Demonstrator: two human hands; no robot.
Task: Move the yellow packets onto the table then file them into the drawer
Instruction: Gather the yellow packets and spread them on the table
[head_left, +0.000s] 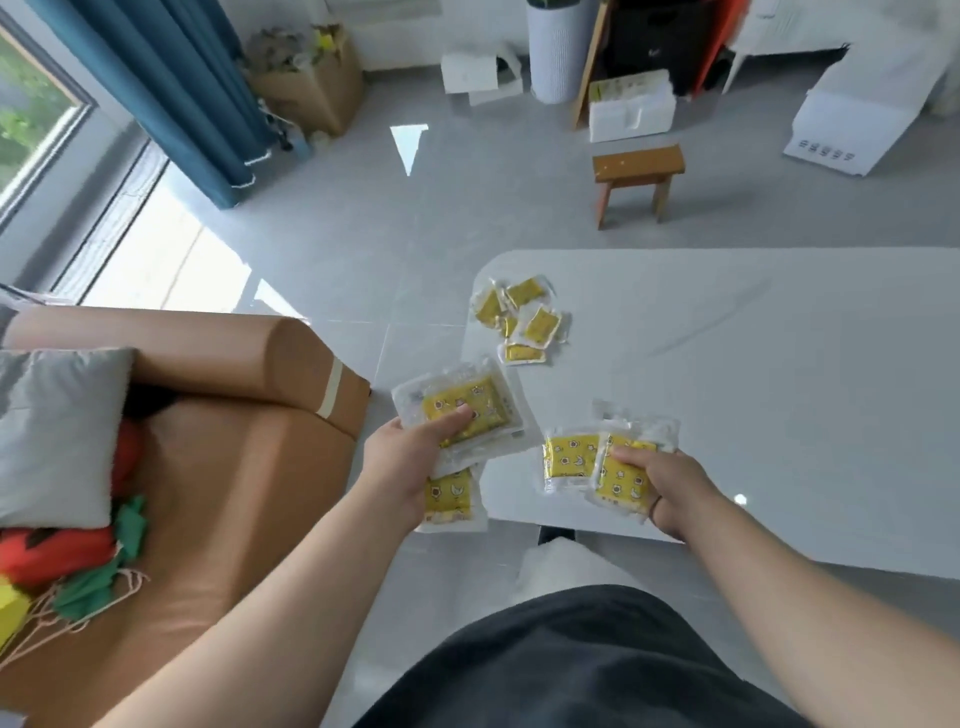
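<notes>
My left hand (402, 465) grips a small stack of yellow packets in clear wrap (462, 408), held in the air just left of the white table (753, 374). A lower packet (449, 499) of that stack sticks out under my palm. My right hand (660, 483) holds a second bunch of yellow packets (569, 457) over the table's near left corner. Several smaller-looking yellow packets (522, 319) lie in a loose pile on the table's far left corner. No drawer is in view.
A brown sofa (223, 441) with a grey cushion (57, 431) and red-green soft toys stands at my left. A small wooden stool (636, 176), cardboard and white boxes sit on the grey tiled floor beyond the table.
</notes>
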